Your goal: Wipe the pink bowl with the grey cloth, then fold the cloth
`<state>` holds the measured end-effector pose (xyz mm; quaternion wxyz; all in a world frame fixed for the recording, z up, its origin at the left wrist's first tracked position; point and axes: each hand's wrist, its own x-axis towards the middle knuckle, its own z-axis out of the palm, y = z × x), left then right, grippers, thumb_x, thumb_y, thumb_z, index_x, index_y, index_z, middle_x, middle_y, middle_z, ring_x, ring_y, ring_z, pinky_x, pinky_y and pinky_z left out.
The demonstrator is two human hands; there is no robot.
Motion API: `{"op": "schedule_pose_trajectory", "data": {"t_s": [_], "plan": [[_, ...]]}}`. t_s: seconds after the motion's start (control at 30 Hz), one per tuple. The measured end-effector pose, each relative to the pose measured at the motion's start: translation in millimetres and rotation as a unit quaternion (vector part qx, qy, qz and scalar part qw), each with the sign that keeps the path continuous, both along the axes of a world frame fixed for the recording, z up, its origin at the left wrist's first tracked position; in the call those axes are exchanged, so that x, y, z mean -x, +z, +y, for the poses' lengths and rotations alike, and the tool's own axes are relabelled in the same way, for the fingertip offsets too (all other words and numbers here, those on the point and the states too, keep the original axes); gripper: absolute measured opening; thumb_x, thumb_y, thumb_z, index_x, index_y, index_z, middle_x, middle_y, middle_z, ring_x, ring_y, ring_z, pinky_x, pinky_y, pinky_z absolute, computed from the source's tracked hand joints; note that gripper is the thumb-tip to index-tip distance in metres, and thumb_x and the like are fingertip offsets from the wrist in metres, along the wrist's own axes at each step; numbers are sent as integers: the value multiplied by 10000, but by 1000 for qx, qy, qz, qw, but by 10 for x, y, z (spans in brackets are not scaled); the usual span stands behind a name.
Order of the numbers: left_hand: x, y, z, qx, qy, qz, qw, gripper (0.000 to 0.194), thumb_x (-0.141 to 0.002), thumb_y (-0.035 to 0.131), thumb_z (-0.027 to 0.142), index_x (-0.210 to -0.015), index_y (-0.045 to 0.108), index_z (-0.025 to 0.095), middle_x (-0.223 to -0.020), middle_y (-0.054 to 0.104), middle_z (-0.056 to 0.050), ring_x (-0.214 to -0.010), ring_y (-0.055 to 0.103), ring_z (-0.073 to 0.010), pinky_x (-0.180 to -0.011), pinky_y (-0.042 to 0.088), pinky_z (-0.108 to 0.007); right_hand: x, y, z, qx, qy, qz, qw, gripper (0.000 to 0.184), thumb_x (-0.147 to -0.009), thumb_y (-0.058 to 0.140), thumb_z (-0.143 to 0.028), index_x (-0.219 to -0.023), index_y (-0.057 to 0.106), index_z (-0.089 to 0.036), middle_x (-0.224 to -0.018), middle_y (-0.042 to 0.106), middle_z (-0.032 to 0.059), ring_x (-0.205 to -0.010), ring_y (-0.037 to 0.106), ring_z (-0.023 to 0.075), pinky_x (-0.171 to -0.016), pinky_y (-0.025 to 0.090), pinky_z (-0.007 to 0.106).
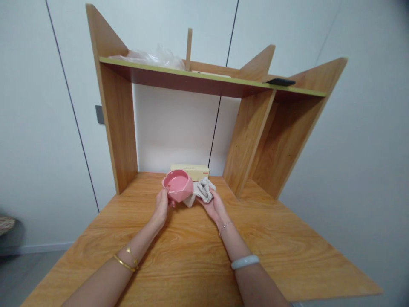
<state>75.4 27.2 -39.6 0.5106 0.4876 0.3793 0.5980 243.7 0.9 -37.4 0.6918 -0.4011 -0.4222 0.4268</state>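
My left hand [161,207] grips a pink faceted bowl [178,184] by its near side, holding it tilted above the wooden desk [191,251]. My right hand [214,206] is closed on a crumpled grey-white cloth [202,189], pressed against the bowl's right underside. Both hands meet over the middle of the desk, towards its back. Gold bangles circle my left wrist; a thin chain and a pale bangle are on my right arm.
A cream tissue box [194,170] lies just behind the bowl against the white wall. A wooden shelf [204,79] with upright dividers spans the desk; it carries a clear plastic bag [153,56] and a dark flat object [280,81].
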Motion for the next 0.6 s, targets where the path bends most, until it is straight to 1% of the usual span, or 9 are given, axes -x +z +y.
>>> {"op": "schedule_pose_trajectory", "data": {"t_s": [0.03,0.1,0.17,0.23,0.33,0.4,0.43,0.5,0.6], "plan": [[16,35,-3,-9,10,-14,1000,356,-738,371,519,-637,416,181,-421,454,59,-339,428,-72,-350,343,-169,13,-8,-12,21,21,-23,999,276,-769,423,-372,-937,557,-198,-925,659,73,-881,613,205,-661,502,338],[54,100,-16,-20,27,-31,999,331,-739,391,503,-655,410,183,-440,452,65,-342,421,-70,-357,353,-174,46,-41,-29,65,25,-105,992,275,-770,405,-338,-917,577,-182,-896,663,72,-847,619,200,-648,502,329],[86,148,-34,-24,37,-35,998,308,-728,434,486,-677,418,183,-450,451,73,-342,414,-67,-356,352,-173,74,-80,-36,93,2,-181,979,247,-725,456,-293,-878,602,-165,-852,662,68,-815,616,205,-655,497,327],[101,167,-51,-24,40,-31,998,298,-709,479,475,-691,429,182,-454,444,84,-341,411,-63,-350,342,-165,84,-100,-36,102,-34,-215,971,223,-651,525,-239,-837,623,-163,-861,646,71,-867,589,227,-724,477,351],[80,153,-74,-16,32,-17,999,306,-695,511,477,-703,445,178,-446,435,91,-325,408,-60,-337,326,-161,67,-49,-36,76,-150,-260,951,313,-604,559,-204,-909,633,-201,-1014,579,75,-1047,481,251,-894,372,400],[47,136,-94,-11,18,-6,1000,310,-693,516,476,-717,455,173,-439,440,88,-316,412,-65,-329,328,-165,64,38,-37,24,-222,-296,929,343,-663,531,-250,-995,612,-226,-1062,544,70,-1069,459,232,-934,330,393],[29,131,-107,-10,8,-1,1000,312,-692,519,474,-730,461,170,-436,445,86,-314,418,-69,-328,335,-168,74,91,-38,-4,-232,-308,923,333,-711,496,-288,-1019,604,-224,-1057,545,70,-1047,476,217,-926,340,376],[-4,133,-143,-10,-15,11,1000,319,-689,529,465,-773,472,163,-440,460,81,-316,430,-75,-334,357,-176,120,200,-38,-45,-191,-317,928,353,-789,413,-356,-1059,582,-202,-1049,566,75,-1002,514,187,-889,378,329],[-38,148,-197,-20,-52,25,998,362,-683,545,463,-863,476,156,-481,492,71,-333,446,-78,-357,390,-190,218,331,-30,-69,-103,-333,935,396,-803,424,-397,-1119,542,-188,-1082,590,69,-995,533,171,-856,405,287]]}}
